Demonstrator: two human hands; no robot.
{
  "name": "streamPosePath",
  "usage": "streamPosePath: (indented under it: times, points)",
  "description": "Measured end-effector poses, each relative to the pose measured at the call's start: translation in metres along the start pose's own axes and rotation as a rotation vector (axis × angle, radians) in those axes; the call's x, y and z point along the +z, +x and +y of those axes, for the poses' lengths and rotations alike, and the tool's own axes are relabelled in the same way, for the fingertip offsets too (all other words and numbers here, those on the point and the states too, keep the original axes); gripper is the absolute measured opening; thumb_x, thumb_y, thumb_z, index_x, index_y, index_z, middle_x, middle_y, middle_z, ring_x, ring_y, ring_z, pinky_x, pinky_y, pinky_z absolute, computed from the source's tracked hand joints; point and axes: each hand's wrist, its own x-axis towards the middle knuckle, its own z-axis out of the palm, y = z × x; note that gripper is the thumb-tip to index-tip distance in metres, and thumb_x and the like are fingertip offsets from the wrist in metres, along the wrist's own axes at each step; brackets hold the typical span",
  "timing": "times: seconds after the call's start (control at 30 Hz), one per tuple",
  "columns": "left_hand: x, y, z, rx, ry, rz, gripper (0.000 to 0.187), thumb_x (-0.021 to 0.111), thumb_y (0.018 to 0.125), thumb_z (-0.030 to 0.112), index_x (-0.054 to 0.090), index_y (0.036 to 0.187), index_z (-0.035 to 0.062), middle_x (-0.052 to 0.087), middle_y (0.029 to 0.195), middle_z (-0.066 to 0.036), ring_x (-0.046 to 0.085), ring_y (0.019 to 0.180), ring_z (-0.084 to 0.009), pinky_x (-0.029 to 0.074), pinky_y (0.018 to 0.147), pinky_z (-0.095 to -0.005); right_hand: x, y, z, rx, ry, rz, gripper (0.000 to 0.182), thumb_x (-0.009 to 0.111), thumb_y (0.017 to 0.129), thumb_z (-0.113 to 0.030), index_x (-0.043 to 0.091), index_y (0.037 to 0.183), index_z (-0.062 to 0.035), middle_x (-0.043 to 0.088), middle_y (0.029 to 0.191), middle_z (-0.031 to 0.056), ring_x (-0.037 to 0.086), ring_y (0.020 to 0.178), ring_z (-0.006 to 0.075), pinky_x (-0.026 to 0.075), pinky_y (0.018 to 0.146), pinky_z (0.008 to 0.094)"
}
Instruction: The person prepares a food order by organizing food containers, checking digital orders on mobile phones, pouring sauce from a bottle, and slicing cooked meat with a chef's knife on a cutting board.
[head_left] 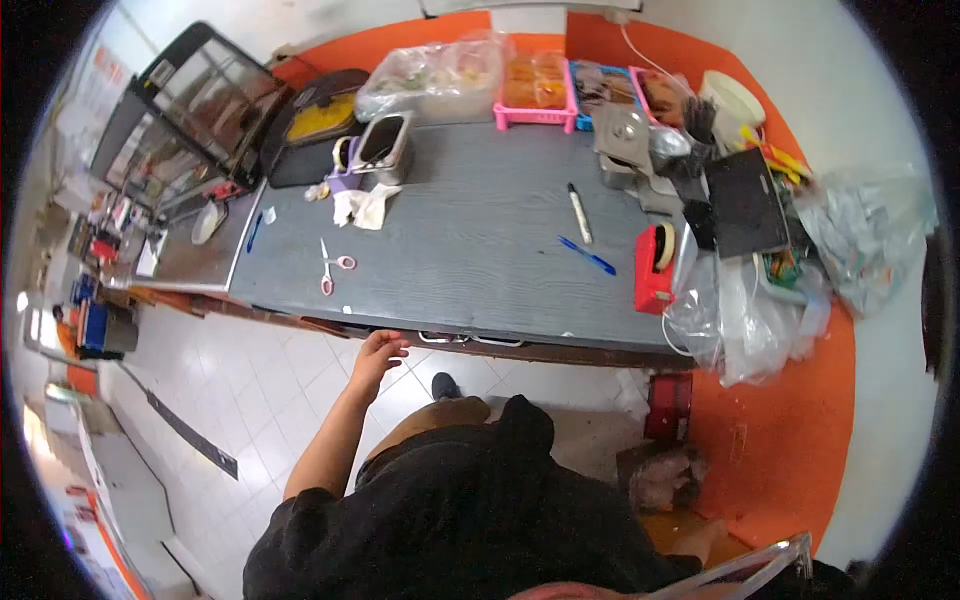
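My left hand (pixel 380 356) is just below the front edge of the grey counter (pixel 450 240), its fingers loosely apart and nothing seen in them. Close to its fingertips, a metal drawer handle (pixel 441 339) shows under the counter edge, with a second handle (pixel 497 342) to its right. Above the hand lie scissors (pixel 328 274) with pale pink grips. Further right, a blue pen (pixel 588 256) and a white marker with a black cap (pixel 579 213) rest on the counter. Some skin of my right arm shows at the lower right, but the hand itself cannot be made out.
A red tape dispenser (pixel 654 268), plastic bags (pixel 745 320) and a black box-like item (pixel 747 203) crowd the right end. Along the back stand a pink basket (pixel 537 113), a bagged container (pixel 432 85) and a metal tin (pixel 386 145). A glass display case (pixel 200 105) stands left.
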Motion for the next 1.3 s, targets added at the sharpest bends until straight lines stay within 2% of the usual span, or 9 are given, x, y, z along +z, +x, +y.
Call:
streamPosePath:
  times: [0.27,0.43,0.5,0.57,0.6,0.8,0.9,1.03,1.3]
  points:
    - [-0.059,0.003,-0.019,-0.028,-0.089,0.117,0.024,0.055,0.084,0.016,0.049,0.104,0.0059,0.061,0.094,-0.005,0.058,0.082,-0.0139,0.044,0.072,-0.0281,0.047,-0.063,0.01,0.209,-0.655,-0.486,0.026,0.057,0.085,-0.024,0.061,0.093,-0.0005,0.059,0.084,0.0034,0.055,0.074,0.0145,0.046,0.061,0.0279]
    - [-0.117,0.029,-0.027,0.104,-0.062,0.273,0.02,0.059,0.08,0.012,0.052,0.098,0.0047,0.061,0.091,-0.006,0.058,0.08,-0.0145,0.045,0.07,-0.0285,0.184,-0.345,-0.012,-0.05,-1.298,-1.583,0.026,0.055,0.086,-0.026,0.062,0.092,-0.001,0.059,0.081,0.0021,0.054,0.073,0.0129,0.045,0.06,0.0269]
    - [-0.14,0.049,-0.026,0.317,0.283,0.352,0.018,0.064,0.076,0.009,0.055,0.091,0.0033,0.06,0.089,-0.008,0.058,0.078,-0.0158,0.046,0.067,-0.0296,0.224,-0.475,0.01,-0.623,-1.133,-2.009,0.027,0.054,0.088,-0.023,0.059,0.104,-0.0015,0.058,0.086,0.0028,0.053,0.074,0.0119,0.044,0.067,0.0256]
    - [-0.152,0.077,-0.015,0.595,0.666,0.387,0.032,0.068,0.072,0.015,0.056,0.101,0.0072,0.055,0.104,-0.014,0.053,0.093,-0.0261,0.043,0.079,-0.0361,0.253,-0.598,0.042,-0.349,-0.895,-2.099,0.031,0.056,0.087,-0.019,0.055,0.112,-0.0016,0.059,0.094,0.0035,0.054,0.083,0.0118,0.045,0.074,0.0262]
    - [-0.154,0.093,-0.008,0.765,0.832,0.405,0.036,0.069,0.072,0.018,0.057,0.104,0.0089,0.052,0.112,-0.016,0.05,0.1,-0.0298,0.041,0.084,-0.039,0.271,-0.648,0.067,-0.464,-0.82,-2.154,0.033,0.056,0.087,-0.018,0.053,0.116,-0.0024,0.059,0.102,0.0064,0.056,0.091,0.0143,0.045,0.079,0.028]
    - [-0.16,0.173,0.0,0.882,1.014,0.179,0.036,0.058,0.079,0.039,0.059,0.104,0.0146,0.028,0.138,-0.018,0.03,0.122,-0.0382,0.018,0.1,-0.0585,0.383,-0.885,0.209,-1.333,-0.582,-1.802,0.041,0.065,0.076,-0.024,0.055,0.108,-0.0004,0.053,0.105,0.0212,0.054,0.097,0.0348,0.043,0.084,0.0402]
    - [-0.192,0.183,0.004,0.834,1.043,0.016,0.034,0.056,0.08,0.043,0.06,0.097,0.014,0.023,0.141,-0.017,0.024,0.127,-0.0396,0.009,0.099,-0.0647,0.41,-0.911,0.25,-1.708,-0.55,-1.47,0.035,0.063,0.074,-0.012,0.057,0.106,0.0007,0.054,0.099,0.0192,0.056,0.086,0.0328,0.047,0.078,0.036]
    - [-0.243,0.178,0.006,0.829,1.03,-0.002,0.03,0.062,0.076,0.037,0.06,0.093,0.0126,0.027,0.138,-0.018,0.025,0.126,-0.0394,0.01,0.1,-0.0637,0.402,-0.892,0.252,-1.366,-0.754,-1.559,0.033,0.056,0.069,0.0,0.058,0.101,0.0002,0.053,0.096,0.0183,0.053,0.087,0.0343,0.044,0.08,0.038]
    - [-0.262,0.181,0.002,0.657,0.93,0.185,0.057,0.069,0.065,0.022,0.046,0.112,0.0021,0.045,0.117,-0.016,0.043,0.107,-0.0341,0.034,0.091,-0.0448,0.369,-0.946,0.239,-1.693,-0.426,-1.819,0.032,0.057,0.066,0.0,0.062,0.097,-0.0076,0.053,0.098,0.0119,0.047,0.096,0.0317,0.039,0.085,0.0381]
